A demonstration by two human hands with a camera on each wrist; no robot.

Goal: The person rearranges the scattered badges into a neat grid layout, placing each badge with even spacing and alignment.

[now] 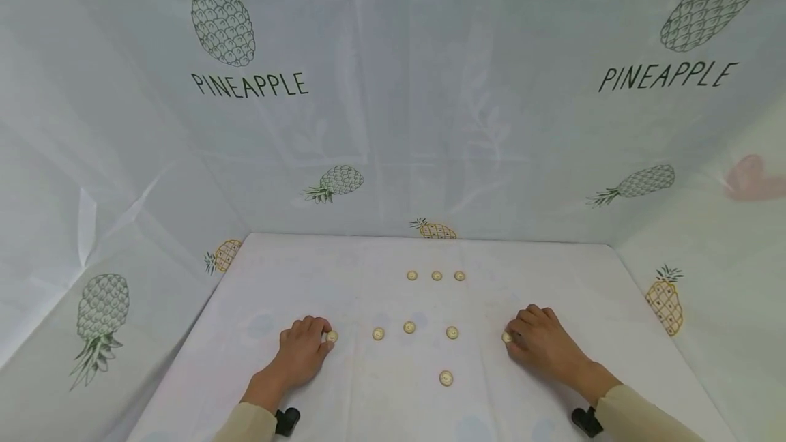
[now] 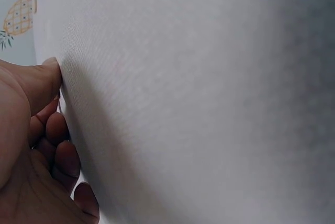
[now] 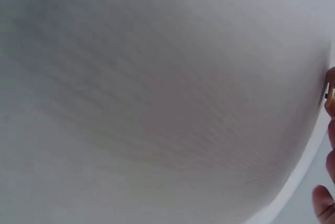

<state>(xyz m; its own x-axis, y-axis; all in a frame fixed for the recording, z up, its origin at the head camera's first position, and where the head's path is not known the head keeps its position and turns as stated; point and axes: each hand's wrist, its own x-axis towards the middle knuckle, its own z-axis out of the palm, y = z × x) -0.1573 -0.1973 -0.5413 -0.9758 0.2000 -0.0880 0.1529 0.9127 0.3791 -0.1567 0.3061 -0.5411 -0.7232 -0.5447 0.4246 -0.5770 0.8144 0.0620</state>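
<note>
My left hand [image 1: 302, 350] pinches a small round cream disc [image 1: 331, 337] between thumb and forefinger, low at the white-covered table. In the left wrist view the thumb [image 2: 44, 80] meets the cloth and the disc is hidden. To the right, my right hand [image 1: 543, 343] pinches another cream disc [image 1: 507, 337] at its left side. Only fingertips [image 3: 330, 110] and a sliver of that disc show at the edge of the right wrist view. Between the hands lie a left disc [image 1: 378, 334], a middle disc [image 1: 409, 327] and a right disc [image 1: 452, 333].
One more disc [image 1: 445, 378] lies nearer the front. Farther back, three discs form a row, with a middle one [image 1: 437, 276]. Pineapple-printed cloth [image 1: 393, 121] hangs behind and on both sides of the table [image 1: 381, 394]. Black wrist devices [image 1: 287, 421] sit by both sleeves.
</note>
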